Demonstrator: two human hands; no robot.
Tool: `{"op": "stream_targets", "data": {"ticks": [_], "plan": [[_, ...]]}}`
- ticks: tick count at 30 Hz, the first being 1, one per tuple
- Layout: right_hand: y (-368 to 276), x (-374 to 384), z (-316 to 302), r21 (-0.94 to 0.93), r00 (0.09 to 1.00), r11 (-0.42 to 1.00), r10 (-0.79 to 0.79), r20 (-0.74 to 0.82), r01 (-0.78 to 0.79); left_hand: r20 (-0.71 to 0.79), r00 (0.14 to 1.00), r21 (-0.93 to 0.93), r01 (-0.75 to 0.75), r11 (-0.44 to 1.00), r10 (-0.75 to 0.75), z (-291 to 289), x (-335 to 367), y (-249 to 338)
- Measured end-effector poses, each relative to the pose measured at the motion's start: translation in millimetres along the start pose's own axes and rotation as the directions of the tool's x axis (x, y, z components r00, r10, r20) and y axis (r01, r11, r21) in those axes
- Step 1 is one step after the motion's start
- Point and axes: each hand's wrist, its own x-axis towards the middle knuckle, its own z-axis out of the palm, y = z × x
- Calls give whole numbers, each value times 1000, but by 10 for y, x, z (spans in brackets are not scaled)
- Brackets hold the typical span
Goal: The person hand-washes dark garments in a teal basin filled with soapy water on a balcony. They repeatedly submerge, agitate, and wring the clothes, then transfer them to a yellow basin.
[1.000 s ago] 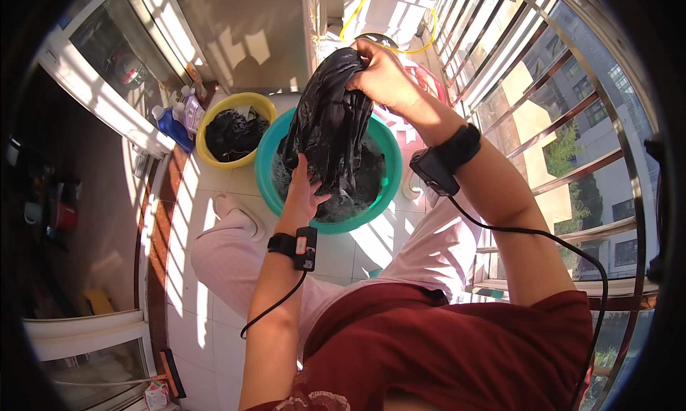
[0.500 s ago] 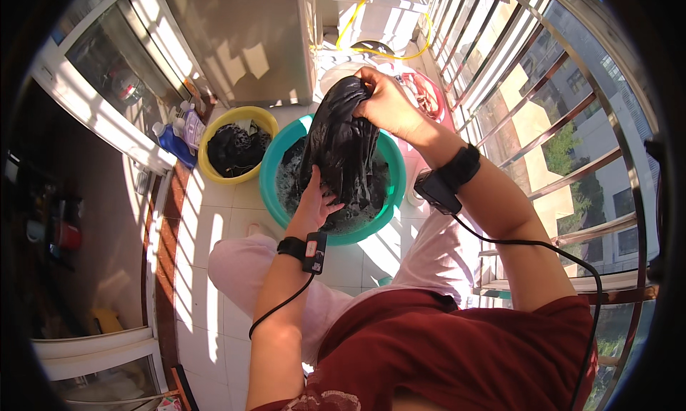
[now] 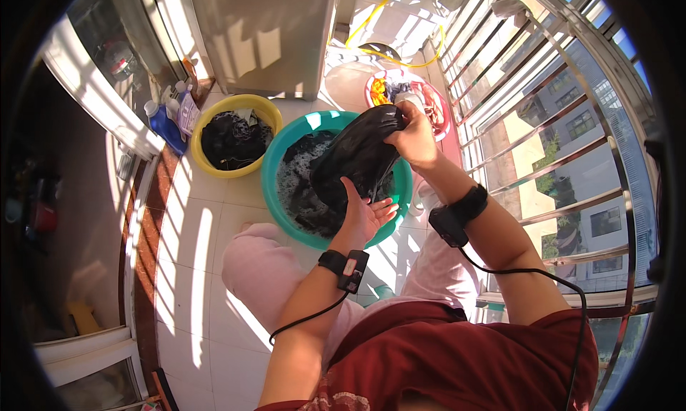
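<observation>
A wet black garment (image 3: 357, 157) hangs from my right hand (image 3: 416, 136), whose fingers pinch its upper end above the green basin (image 3: 280, 214). The garment's lower part reaches down into the basin. My left hand (image 3: 366, 214) is beside the lower part, palm turned up and fingers spread, with the thumb close against the cloth. Dark, sudsy water (image 3: 296, 179) and more dark cloth fill the basin's left side. Exactly which kind of garment this is, I cannot make out. A black strap with a small device sits on each of my wrists.
Left of the green basin stands a yellow basin (image 3: 204, 162) with dark clothes. Bottles of blue and purple (image 3: 166, 129) stand by the door frame. A pink basin (image 3: 444, 129) with colourful laundry is at the back right. Metal railings (image 3: 557, 164) line the right side. A yellow hose (image 3: 382, 7) lies behind.
My right hand has moved right and lower with the garment. My left hand has shifted right and its palm has turned up. The pink basin's laundry shows more now.
</observation>
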Motion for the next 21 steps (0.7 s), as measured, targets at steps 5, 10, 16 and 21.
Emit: {"op": "stream_targets", "data": {"ticks": [5, 10, 16, 21], "plan": [[83, -379, 8, 52, 997, 996, 75, -4, -75, 522, 802, -187, -223, 957, 289, 210, -110, 128], [295, -856, 41, 309, 947, 905, 319, -39, -292, 522, 740, -349, -268, 898, 424, 202, -81, 245], [651, -1103, 82, 782, 792, 368, 559, 246, -503, 377, 873, -291, -205, 934, 309, 89, 16, 221], [711, -1269, -16, 680, 864, 596, 491, 111, -426, 348, 910, -230, -148, 962, 224, 87, 58, 249]]}}
